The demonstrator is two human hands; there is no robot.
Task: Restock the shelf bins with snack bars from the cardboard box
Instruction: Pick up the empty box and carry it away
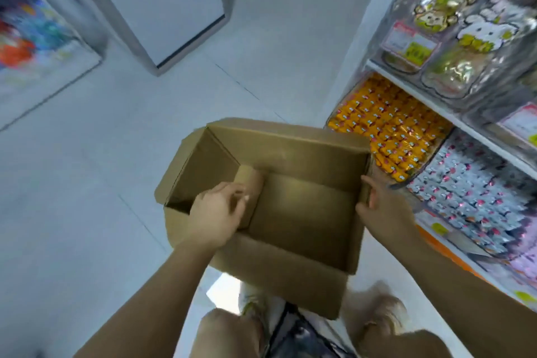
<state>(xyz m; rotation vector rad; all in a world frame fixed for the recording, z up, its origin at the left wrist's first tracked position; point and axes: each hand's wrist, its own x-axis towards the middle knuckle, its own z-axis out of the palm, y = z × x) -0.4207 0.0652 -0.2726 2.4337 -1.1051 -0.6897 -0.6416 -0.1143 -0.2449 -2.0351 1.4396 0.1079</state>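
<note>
An open brown cardboard box (305, 154) is held up in front of me over the floor; its inside shows only bare cardboard and an inner flap. My left hand (215, 212) reaches into the box at its left end, fingers curled round the inner flap. My right hand (380, 206) grips the box's right wall, fingers over the rim. Just right of the box, a shelf bin of orange-wrapped snack bars (389, 125) is heaped full. Beside it sits a bin of white-and-pink wrapped bars (470, 192).
The white shelf unit (436, 104) runs along the right, with clear bags of animal-shaped sweets (465, 26) above. A white pillar (162, 9) stands ahead on the pale tiled floor. Colourful goods blur at the far left (26, 35). My knees and shoes show below.
</note>
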